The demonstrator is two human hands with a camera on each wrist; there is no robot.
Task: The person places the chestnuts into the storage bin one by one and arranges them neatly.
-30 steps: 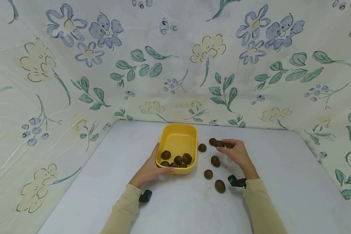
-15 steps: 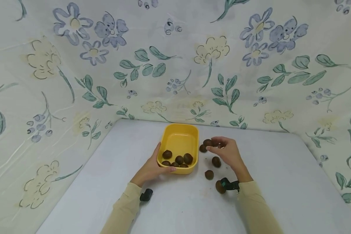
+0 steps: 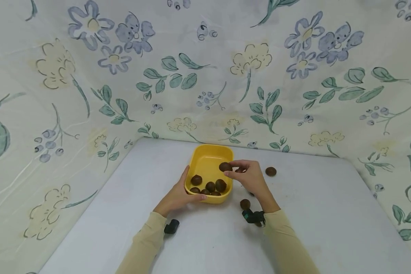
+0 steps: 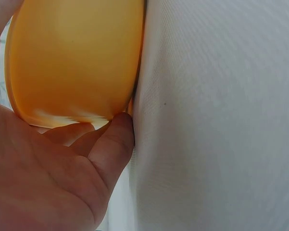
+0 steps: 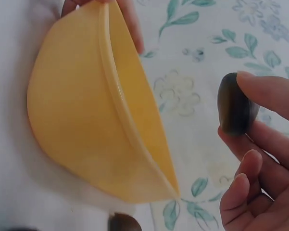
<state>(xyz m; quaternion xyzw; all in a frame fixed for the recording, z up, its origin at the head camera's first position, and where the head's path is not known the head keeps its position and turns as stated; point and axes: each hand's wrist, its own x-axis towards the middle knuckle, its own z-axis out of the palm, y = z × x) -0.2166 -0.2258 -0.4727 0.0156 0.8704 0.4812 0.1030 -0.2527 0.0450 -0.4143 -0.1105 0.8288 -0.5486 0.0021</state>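
Observation:
In the head view, my left hand (image 3: 178,196) grips the near left corner of a yellow plastic container (image 3: 207,163), thumb along its front rim. Several brown chestnuts (image 3: 220,185) lie in the container's near part. My right hand (image 3: 251,179) pinches one chestnut (image 3: 225,167) between thumb and fingertips, over the container's right side. The right wrist view has this held chestnut (image 5: 233,103) apart from the container and above its rim. In the left wrist view, my fingers (image 4: 113,144) lie against the container's wall (image 4: 81,57).
On the white table, a chestnut (image 3: 271,171) lies to the right of my right hand and another (image 3: 245,204) nearer me. More chestnuts are partly hidden behind the right hand and wrist camera (image 3: 253,217). A flowered cloth (image 3: 205,76) stands behind the table.
My right hand has moved left with the pinched chestnut, from the table to over the container. A chestnut now shows to its right. The left hand keeps its grip on the container.

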